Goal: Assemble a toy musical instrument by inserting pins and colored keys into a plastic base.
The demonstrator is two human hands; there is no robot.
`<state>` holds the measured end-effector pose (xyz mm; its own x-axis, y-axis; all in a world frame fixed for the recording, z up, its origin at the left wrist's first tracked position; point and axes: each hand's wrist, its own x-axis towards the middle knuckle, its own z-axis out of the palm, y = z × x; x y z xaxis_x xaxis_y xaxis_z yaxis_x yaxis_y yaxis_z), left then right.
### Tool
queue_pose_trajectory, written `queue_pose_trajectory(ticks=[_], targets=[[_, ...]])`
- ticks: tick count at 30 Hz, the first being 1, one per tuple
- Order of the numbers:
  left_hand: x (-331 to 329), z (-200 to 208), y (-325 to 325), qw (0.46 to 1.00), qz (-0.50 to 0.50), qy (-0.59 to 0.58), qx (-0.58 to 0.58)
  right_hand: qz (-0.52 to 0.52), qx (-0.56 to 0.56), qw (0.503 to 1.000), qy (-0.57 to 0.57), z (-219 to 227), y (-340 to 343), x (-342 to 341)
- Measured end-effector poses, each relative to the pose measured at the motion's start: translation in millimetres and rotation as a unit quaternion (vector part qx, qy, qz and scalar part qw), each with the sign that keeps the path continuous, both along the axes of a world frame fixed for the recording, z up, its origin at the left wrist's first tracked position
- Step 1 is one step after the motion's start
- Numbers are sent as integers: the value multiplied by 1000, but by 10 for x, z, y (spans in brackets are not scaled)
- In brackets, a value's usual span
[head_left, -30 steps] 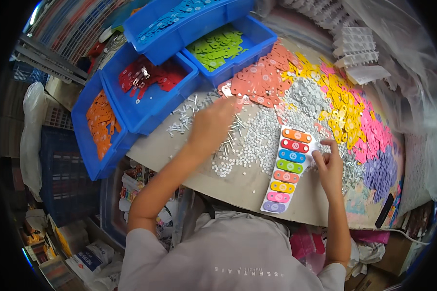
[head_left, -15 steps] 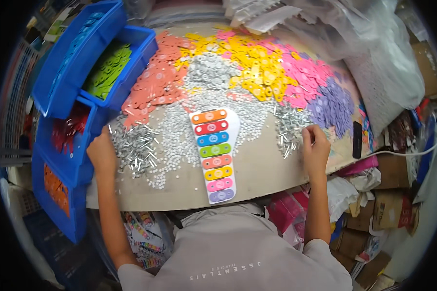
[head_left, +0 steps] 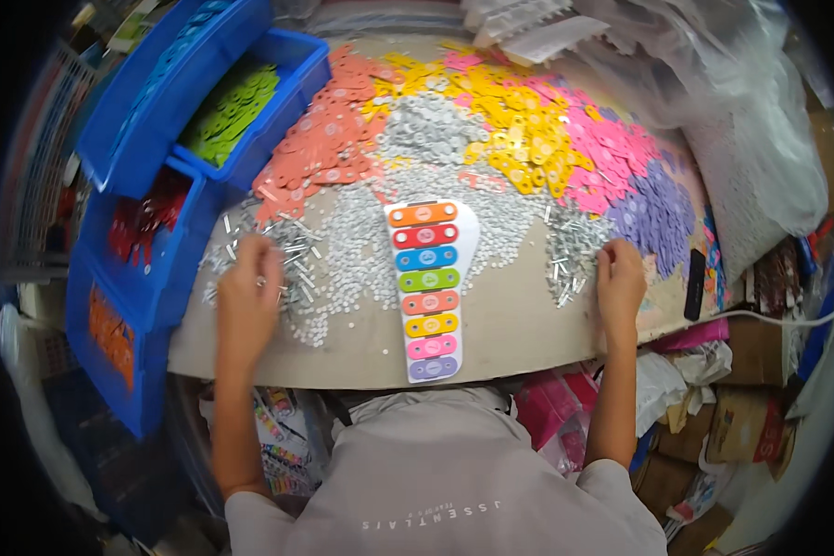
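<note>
A toy xylophone (head_left: 431, 278) stands before me: a white tapered base bearing a column of coloured bars, orange at the far end and purple at the near end. My left hand (head_left: 248, 301) hovers at the left heap of metal pins (head_left: 298, 255); its fingers are bent but smeared by motion, so what they hold is unclear. Beside the right heap of metal pins (head_left: 567, 250), my right hand (head_left: 621, 283) is closed, thumb and fingertips pressed together. Whatever lies in that pinch is hidden or too small to name.
Small white round pieces (head_left: 357, 241) spread behind the xylophone. Farther back lie coral (head_left: 329, 139), yellow (head_left: 528, 130), pink (head_left: 607, 148) and purple (head_left: 658, 218) bars. Blue bins (head_left: 162, 306) line the left; a clear plastic bag (head_left: 746, 148) and a black bar-shaped object (head_left: 694, 284) are right.
My left hand has come rightward and slightly nearer over the left pin heap. My right hand stays by the right heap. The whole view has shifted a little.
</note>
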<state>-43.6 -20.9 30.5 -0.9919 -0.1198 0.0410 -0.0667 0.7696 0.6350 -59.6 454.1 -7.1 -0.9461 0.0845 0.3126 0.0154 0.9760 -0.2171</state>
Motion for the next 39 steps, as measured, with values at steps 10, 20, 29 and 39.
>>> queue_pose_trajectory(ticks=[10,20,29,39], targets=[[-77,-338,750,811,-50,-199,548,114,-573,754,-298,330,-1261,-57],[-271,-520,804,792,-82,-221,563,130,-575,724,-358,70,-1468,-274],[-345,-594,825,887,-62,-184,419,116,-423,845,-306,99,-1485,-369],[-525,-667,844,875,-147,-227,401,95,-467,783,-400,98,-1482,-526]])
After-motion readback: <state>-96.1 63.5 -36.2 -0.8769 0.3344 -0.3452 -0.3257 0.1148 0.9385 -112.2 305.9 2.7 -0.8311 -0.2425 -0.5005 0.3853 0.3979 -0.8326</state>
